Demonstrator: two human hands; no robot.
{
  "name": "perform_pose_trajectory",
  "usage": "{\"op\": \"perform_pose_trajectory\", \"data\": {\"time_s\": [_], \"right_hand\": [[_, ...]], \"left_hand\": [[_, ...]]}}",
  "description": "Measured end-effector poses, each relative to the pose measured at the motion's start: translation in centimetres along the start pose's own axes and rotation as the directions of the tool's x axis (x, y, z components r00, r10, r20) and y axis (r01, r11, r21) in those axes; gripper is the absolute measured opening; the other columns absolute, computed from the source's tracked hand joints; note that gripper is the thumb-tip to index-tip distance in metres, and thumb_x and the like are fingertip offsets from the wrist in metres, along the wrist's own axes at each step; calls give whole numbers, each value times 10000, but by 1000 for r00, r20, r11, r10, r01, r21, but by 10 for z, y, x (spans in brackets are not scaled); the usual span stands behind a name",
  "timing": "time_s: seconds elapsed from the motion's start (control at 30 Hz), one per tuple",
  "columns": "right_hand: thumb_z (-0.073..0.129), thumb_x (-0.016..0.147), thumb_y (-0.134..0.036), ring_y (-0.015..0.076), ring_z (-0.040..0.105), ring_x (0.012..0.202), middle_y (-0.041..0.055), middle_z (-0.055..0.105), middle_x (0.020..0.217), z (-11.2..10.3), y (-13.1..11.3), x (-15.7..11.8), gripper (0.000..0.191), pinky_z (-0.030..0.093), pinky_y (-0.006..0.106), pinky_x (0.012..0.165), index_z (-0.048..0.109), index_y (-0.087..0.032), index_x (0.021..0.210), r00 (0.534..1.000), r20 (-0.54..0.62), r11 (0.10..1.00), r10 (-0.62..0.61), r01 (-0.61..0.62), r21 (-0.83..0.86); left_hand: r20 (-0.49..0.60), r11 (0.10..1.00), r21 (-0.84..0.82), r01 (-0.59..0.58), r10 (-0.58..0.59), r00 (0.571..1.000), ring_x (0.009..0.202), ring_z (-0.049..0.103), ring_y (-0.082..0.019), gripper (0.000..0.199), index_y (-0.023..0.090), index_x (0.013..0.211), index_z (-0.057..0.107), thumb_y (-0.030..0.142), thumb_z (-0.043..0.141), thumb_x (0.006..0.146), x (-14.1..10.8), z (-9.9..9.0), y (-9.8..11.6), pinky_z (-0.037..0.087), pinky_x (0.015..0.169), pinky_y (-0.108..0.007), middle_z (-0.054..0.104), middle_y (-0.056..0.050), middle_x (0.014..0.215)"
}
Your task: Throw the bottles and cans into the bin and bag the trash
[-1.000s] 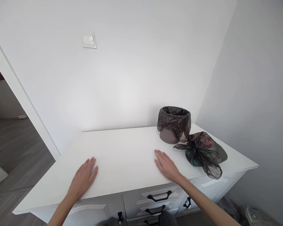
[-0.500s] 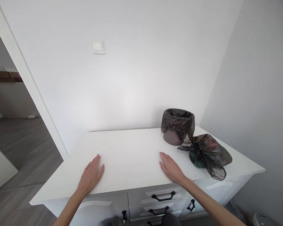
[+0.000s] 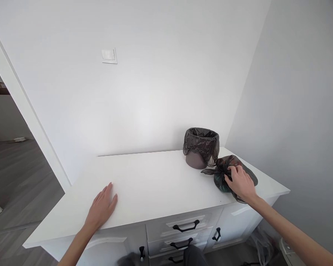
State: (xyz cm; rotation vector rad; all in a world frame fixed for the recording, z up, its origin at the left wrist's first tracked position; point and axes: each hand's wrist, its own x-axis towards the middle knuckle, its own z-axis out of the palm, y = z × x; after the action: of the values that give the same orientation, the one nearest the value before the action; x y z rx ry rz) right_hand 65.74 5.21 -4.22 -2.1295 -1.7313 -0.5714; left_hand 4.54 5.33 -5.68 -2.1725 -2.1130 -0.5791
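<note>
My left hand (image 3: pixel 100 207) lies flat on the left part of the white cabinet top (image 3: pixel 144 184), its fingers stretched out and holding nothing. At the right, my right hand (image 3: pixel 241 181) is on a knotted dark see-through plastic bag (image 3: pixel 223 186), with curled fingers beside the knot. Red and green contents show faintly through the bag. Just behind it stands a round brownish bin (image 3: pixel 195 160) with a black bag liner folded over its rim; neither hand touches it.
A white wall with a light switch (image 3: pixel 109 55) rises behind the cabinet, and a grey wall borders the right. Black-handled drawers (image 3: pixel 185 225) are below the top. Clear plastic (image 3: pixel 261 244) lies on the floor at the lower right.
My right hand has left the cabinet top and moved right onto the knotted bag, its fingers now curled. The view has shifted slightly right. My left hand stays flat.
</note>
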Motion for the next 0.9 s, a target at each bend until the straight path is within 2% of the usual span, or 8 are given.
{"op": "perform_pose_trajectory", "data": {"time_s": [0.1,0.23,0.43,0.53,0.6,0.73,0.83,0.9], "right_hand": [[470,975,-287,302,664,967,162,631,1092,9,1,1,245,465,371,750,619,-152,1114,989,147,997,-10,22,-77],[453,966,-253,269,692,867,132,681,1045,7,-15,-5,198,412,328,640,625,-179,1028,970,245,1000,-5,9,-14],[512,913,-376,217,666,739,56,701,831,-19,-58,-16,173,376,286,582,601,-235,869,970,238,953,-51,-24,301],[516,905,-409,216,658,710,40,688,764,-30,-89,-24,193,426,304,617,585,-240,840,970,198,880,-139,30,473],[522,907,-430,223,657,703,34,688,749,-37,-113,-31,206,462,322,653,588,-244,848,965,170,814,-200,67,577],[471,972,-527,241,675,749,54,719,800,-54,-156,-44,338,500,343,705,618,-244,861,936,151,676,-317,111,729],[332,1041,-561,251,694,800,69,735,852,-67,-171,-49,471,516,354,755,639,-248,870,925,136,640,-354,134,757],[309,1060,-493,243,697,840,69,733,924,-75,-171,-48,433,522,354,789,650,-249,953,937,86,666,-338,173,726]], "left_hand": [[-5,1000,10,-10,10,1000,1471,449,-317,722,70,1570,366,499,288,994,-1,0,-1,369,1211,-490,453,-156,1606],[13,1000,18,-3,2,1000,1495,411,-319,728,41,1564,364,487,279,995,-3,2,-3,353,1219,-495,454,-173,1601],[23,1000,-3,-8,8,1000,1513,379,-323,706,42,1528,415,473,304,981,-5,5,-6,323,1232,-519,484,-197,1574],[23,999,-53,3,-2,1000,1519,364,-337,700,51,1520,420,471,326,969,-6,1,-6,306,1236,-534,486,-205,1570],[25,987,-160,34,-30,999,1519,356,-361,688,64,1503,434,470,359,953,-7,-4,-1,287,1233,-567,485,-215,1566],[37,924,-382,-8,24,999,1396,510,-366,589,102,1396,530,457,379,950,-13,-12,36,391,1160,-570,580,-215,1463],[66,880,-458,-123,171,983,1253,628,-287,474,207,1250,640,505,380,989,-19,-12,91,518,1039,-435,677,-136,1344],[87,827,-532,-181,266,960,1174,665,-259,444,242,1181,672,543,400,1000,-21,-8,134,548,959,-383,707,-116,1283]]}}
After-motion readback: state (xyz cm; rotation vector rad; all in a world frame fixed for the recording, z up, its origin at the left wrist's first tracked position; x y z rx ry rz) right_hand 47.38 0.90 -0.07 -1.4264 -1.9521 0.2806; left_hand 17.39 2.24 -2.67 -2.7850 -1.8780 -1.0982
